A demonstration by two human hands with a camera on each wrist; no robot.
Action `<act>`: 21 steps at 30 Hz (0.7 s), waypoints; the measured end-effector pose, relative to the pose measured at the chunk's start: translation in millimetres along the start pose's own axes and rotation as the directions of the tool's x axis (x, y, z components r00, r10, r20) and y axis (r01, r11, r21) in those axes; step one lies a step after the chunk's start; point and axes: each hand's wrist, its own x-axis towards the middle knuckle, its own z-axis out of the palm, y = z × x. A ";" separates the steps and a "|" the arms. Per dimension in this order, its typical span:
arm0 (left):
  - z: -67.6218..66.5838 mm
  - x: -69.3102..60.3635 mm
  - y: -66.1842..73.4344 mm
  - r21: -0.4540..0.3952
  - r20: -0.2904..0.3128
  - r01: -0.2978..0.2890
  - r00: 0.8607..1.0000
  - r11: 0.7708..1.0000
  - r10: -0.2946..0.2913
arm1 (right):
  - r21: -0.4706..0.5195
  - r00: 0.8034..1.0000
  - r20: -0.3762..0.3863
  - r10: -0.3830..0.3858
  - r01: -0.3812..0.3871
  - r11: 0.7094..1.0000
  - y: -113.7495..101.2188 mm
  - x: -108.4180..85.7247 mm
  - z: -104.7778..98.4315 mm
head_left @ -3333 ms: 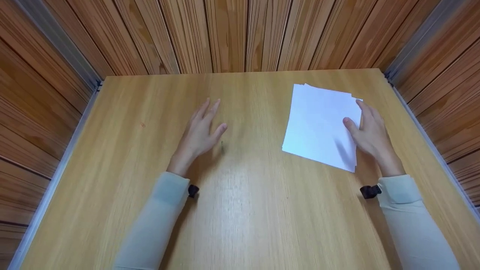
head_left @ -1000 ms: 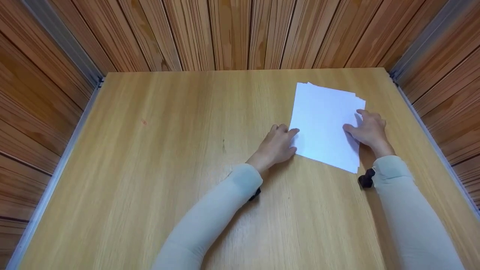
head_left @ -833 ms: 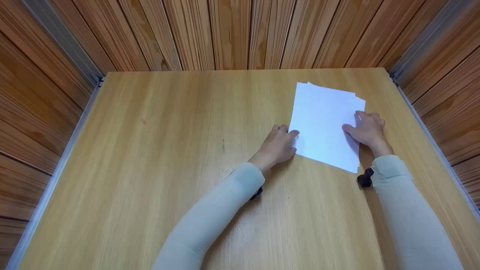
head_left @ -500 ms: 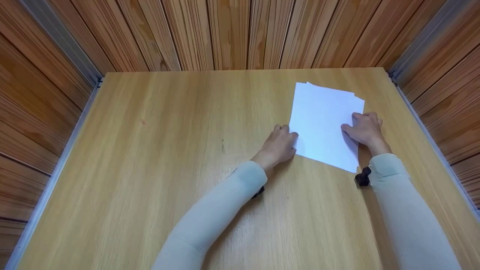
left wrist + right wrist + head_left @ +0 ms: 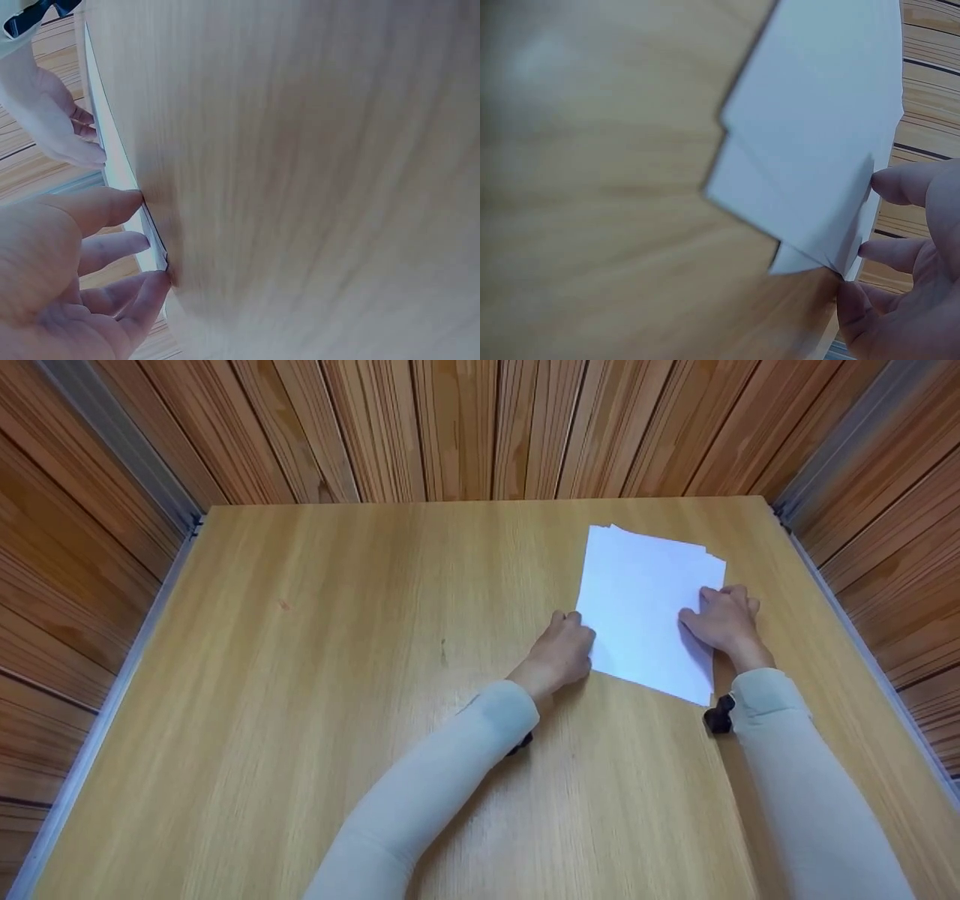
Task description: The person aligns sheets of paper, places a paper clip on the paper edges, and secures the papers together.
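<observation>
A loose stack of white sheets of paper (image 5: 645,607) lies on the table's right side, its edges out of line. My left hand (image 5: 559,652) is at the stack's lower left edge, fingers curled. In the left wrist view, its thumb and fingertips meet the paper's thin edge (image 5: 156,247). My right hand (image 5: 724,622) is at the right edge, thumb and forefinger over the top sheet and the other fingers bent at the side. In the right wrist view, fingers of that hand (image 5: 915,255) grip the side of the sheets (image 5: 810,135), slightly bent there; corners stick out unevenly.
The light wooden table (image 5: 337,660) carries a small reddish mark (image 5: 283,604) and a dark scratch. Plank walls (image 5: 457,427) stand behind and on both sides, with metal rails along the corners. A black camera (image 5: 718,716) sits on the right wrist.
From open above the table, my left hand has moved right to the paper's left edge, its forefinger lately curling in. My right hand has bent its fingers and shifted slightly left and inward.
</observation>
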 end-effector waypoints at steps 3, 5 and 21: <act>-1.4 0.3 1.0 0.006 0.002 0.004 1.000 1.000 -0.004 | -0.029 1.000 0.002 -0.009 0.009 1.000 -0.6 1.9 1.0; -2.8 -0.2 1.4 0.011 -0.003 0.002 1.000 1.000 -0.002 | -0.047 1.000 0.004 -0.019 0.019 0.999 -1.3 3.1 1.2; -6.8 -4.3 -5.2 -0.002 0.005 0.040 0.999 0.999 -0.040 | -0.050 0.999 0.034 -0.002 0.004 0.999 -14.9 2.2 5.1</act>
